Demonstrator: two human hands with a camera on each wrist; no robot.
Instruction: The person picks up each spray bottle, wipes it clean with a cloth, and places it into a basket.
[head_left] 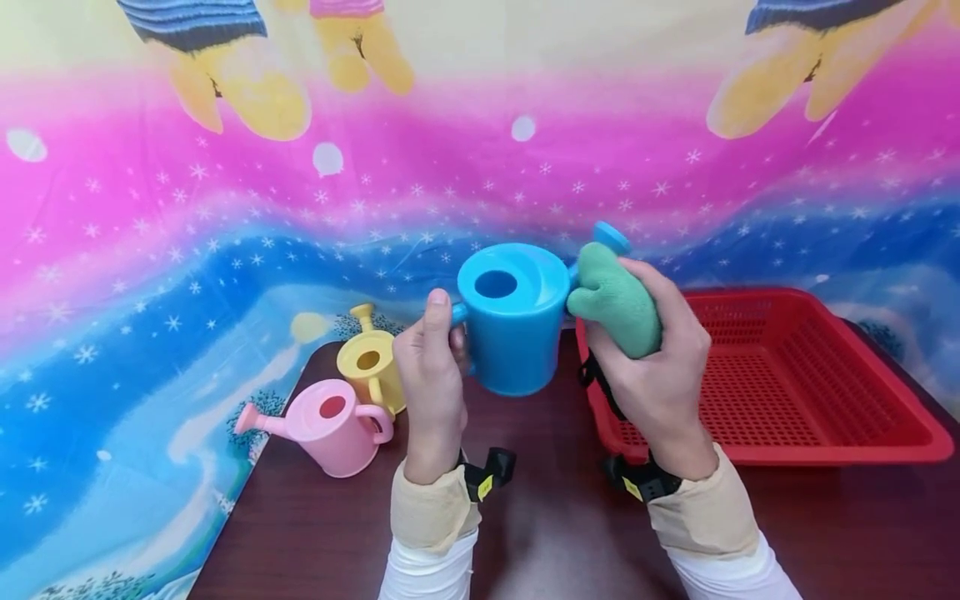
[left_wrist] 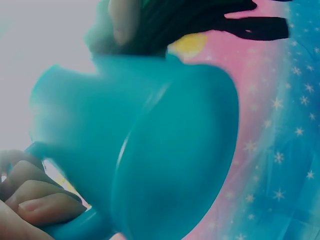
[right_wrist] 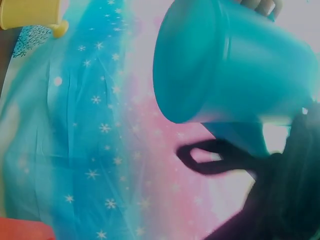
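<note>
A blue watering can [head_left: 513,350] is held up above the table, its round top opening visible. My left hand [head_left: 431,383] grips its handle, thumb up; the left wrist view shows curled fingers [left_wrist: 47,200] around the handle. In my right hand [head_left: 667,367] is a soft green cloth pad [head_left: 622,304], pressed around the spout, with the blue sprinkler head [head_left: 611,237] sticking out above it. The pad's dark side and a black loop [right_wrist: 215,155] hang below in the right wrist view. Most of the spout is hidden by the pad.
A pink watering can [head_left: 333,442] and a yellow watering can [head_left: 384,367] stand at the left of the dark wooden table [head_left: 540,533]. On the right lies a red plastic basket [head_left: 780,454]. A colourful snowflake-printed cloth [head_left: 465,175] hangs behind the table.
</note>
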